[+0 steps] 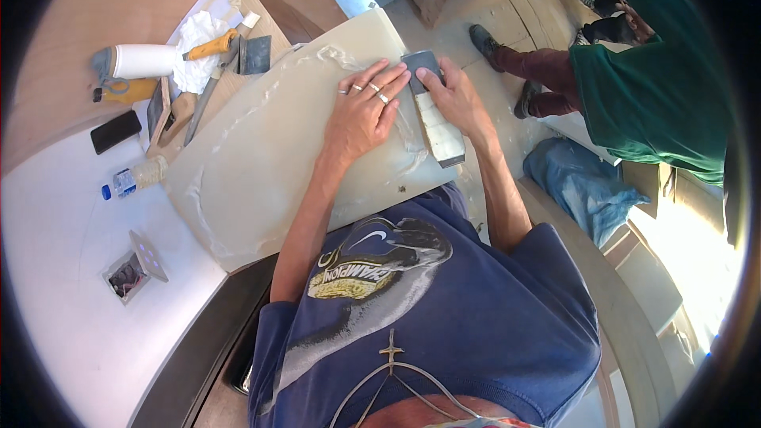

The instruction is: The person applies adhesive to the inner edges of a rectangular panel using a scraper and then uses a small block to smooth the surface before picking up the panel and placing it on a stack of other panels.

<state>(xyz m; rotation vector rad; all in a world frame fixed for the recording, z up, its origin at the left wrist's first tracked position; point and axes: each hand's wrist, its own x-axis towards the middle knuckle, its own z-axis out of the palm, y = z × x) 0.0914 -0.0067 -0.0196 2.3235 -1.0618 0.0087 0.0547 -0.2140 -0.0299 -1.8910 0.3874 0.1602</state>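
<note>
At panel [254,166] edge, block [441,131], long axis away, slightly left

Workshop, apparently: hand tools [210,46], smeared panel [261,166], open electrical box [125,277].

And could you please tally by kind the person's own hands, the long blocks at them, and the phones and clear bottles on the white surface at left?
Own hands: 2, the left hand and the right hand
Long block: 1
Black phone: 1
Clear bottle: 1
Total: 5
</note>
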